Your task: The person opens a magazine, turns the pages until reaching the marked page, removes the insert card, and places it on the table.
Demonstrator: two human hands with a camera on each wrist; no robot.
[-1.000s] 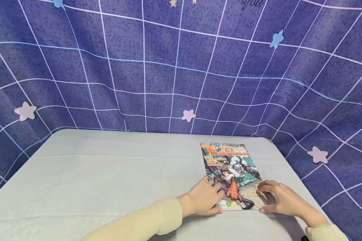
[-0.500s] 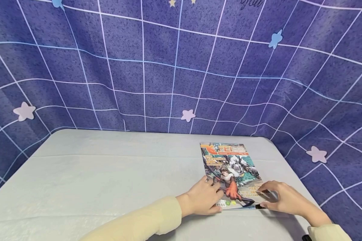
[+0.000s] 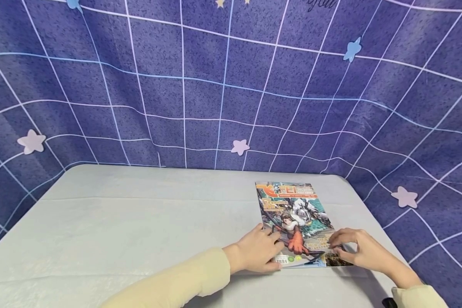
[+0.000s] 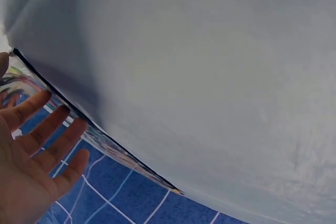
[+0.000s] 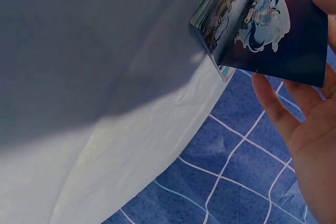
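Note:
A magazine (image 3: 296,218) with a colourful illustrated cover lies on the right part of the table. Over its lower left edge rests the left hand (image 3: 259,250), fingers spread; in the left wrist view the left hand (image 4: 42,156) has its fingertips along the spine edge. The right hand (image 3: 363,252) pinches the lower right corner of the cover between thumb and fingers and holds it lifted, baring a printed page (image 3: 333,260) beneath. In the right wrist view the right hand (image 5: 315,129) holds a dark illustrated leaf (image 5: 294,40) raised off the pages.
A pale cloth covers the table (image 3: 138,222). Behind it and on both sides hangs a purple-blue curtain (image 3: 200,98) with grid lines and stars. A small black object (image 3: 389,303) shows by the right sleeve.
The right hand has raised the cover corner, so more of the page beneath shows at the lower right. The left hand has stayed nearly in place.

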